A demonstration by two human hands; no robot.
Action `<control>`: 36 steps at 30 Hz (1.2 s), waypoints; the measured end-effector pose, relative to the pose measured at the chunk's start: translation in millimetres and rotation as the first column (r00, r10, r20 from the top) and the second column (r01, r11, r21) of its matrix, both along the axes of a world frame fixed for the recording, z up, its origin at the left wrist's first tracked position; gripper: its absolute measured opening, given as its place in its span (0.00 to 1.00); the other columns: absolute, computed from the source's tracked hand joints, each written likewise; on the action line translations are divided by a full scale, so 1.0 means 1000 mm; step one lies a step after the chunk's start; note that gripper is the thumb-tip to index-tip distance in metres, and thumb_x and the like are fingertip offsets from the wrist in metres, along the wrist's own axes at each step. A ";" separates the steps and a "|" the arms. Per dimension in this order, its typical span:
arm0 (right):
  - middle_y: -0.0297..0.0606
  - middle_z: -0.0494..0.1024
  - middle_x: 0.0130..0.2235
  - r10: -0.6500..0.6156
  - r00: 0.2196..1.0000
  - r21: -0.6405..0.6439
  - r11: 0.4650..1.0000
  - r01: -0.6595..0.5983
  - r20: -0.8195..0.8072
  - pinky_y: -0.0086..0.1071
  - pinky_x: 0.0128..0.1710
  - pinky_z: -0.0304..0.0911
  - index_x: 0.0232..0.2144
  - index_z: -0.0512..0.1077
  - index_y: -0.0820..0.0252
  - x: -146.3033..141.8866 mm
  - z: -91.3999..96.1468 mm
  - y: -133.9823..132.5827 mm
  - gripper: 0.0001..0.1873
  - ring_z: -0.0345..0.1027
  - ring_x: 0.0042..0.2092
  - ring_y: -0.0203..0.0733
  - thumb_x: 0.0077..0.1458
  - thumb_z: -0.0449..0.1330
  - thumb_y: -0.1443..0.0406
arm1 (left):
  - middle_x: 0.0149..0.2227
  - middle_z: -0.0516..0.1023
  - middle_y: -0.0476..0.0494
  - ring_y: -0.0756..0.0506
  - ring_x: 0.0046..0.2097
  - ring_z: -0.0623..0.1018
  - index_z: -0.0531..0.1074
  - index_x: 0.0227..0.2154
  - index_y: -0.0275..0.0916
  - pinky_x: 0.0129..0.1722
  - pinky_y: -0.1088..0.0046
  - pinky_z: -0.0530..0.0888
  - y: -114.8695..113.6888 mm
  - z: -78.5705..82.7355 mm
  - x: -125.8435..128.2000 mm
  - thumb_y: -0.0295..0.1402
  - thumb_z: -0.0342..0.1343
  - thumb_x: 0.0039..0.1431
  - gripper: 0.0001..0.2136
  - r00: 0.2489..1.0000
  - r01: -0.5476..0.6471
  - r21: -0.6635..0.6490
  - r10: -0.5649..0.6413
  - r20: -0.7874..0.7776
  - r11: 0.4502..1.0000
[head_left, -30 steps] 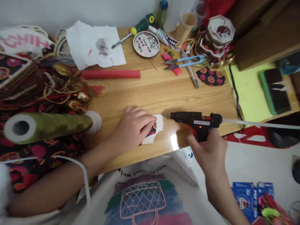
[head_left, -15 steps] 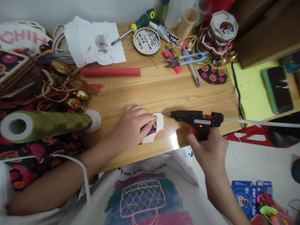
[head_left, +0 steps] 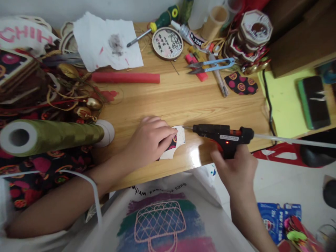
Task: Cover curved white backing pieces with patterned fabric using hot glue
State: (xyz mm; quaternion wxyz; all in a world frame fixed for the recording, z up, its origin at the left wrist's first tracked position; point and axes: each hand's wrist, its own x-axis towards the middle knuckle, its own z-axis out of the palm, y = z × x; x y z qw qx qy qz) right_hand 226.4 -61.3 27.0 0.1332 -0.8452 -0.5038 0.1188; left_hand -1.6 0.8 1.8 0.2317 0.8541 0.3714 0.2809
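Observation:
My left hand (head_left: 149, 140) rests near the table's front edge, thumb and index finger closed on a small curved white piece (head_left: 180, 135) backed with dark fruit-print fabric. The hand hides much of that piece. In my right hand (head_left: 240, 171) is a black hot glue gun (head_left: 214, 131), its fingers wrapped round the grip and a small red light lit. The gun points left, with its metal nozzle at the white piece's upper right corner. A long clear glue stick (head_left: 291, 140) sticks out of its rear.
A green ribbon roll (head_left: 60, 136) lies left of my forearm. Further back are a red strip (head_left: 128, 77), blue thread snips (head_left: 212, 64), a screwdriver (head_left: 157, 24), a glue tube (head_left: 189, 35) and a fabric scrap (head_left: 242, 83). A phone (head_left: 315, 101) rests on yellow paper at right.
The view has shifted slightly, so the things at the back appear a little further right. Both hands keep their holds, and the nozzle stays at the white piece's corner.

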 end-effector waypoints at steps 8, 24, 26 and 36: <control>0.30 0.61 0.17 -0.003 1.000 0.007 1.000 0.003 0.007 0.33 0.23 0.52 0.26 0.60 0.53 -0.001 -0.001 0.000 0.13 0.57 0.21 0.40 0.38 0.54 0.53 | 0.29 0.79 0.46 0.47 0.33 0.74 0.77 0.33 0.36 0.36 0.67 0.65 0.000 0.001 0.001 0.28 0.52 0.66 0.09 1.000 0.001 -0.004 -0.001 -0.014 1.000; 0.28 0.60 0.16 0.035 0.999 -0.003 0.999 -0.035 0.008 0.33 0.22 0.53 0.27 0.62 0.53 0.001 0.001 -0.002 0.12 0.56 0.20 0.40 0.39 0.54 0.55 | 0.30 0.80 0.47 0.47 0.33 0.74 0.77 0.34 0.38 0.36 0.67 0.66 0.001 0.001 0.001 0.29 0.51 0.66 0.10 1.000 -0.005 -0.016 0.005 -0.028 1.000; 0.29 0.60 0.17 0.041 0.999 0.001 0.999 -0.041 0.015 0.34 0.23 0.53 0.27 0.63 0.53 0.002 0.001 -0.003 0.12 0.57 0.20 0.40 0.40 0.54 0.55 | 0.30 0.80 0.47 0.47 0.33 0.74 0.77 0.34 0.37 0.36 0.67 0.66 0.001 0.001 0.001 0.29 0.51 0.66 0.10 1.000 -0.005 -0.016 0.004 -0.026 1.000; 0.30 0.63 0.17 0.053 0.998 0.025 0.998 -0.053 0.027 0.33 0.23 0.54 0.27 0.64 0.54 0.003 -0.002 -0.003 0.13 0.60 0.21 0.42 0.40 0.55 0.54 | 0.30 0.80 0.47 0.47 0.34 0.75 0.77 0.35 0.39 0.36 0.67 0.66 0.001 0.002 0.000 0.30 0.50 0.67 0.10 0.999 -0.001 -0.033 -0.001 -0.039 0.999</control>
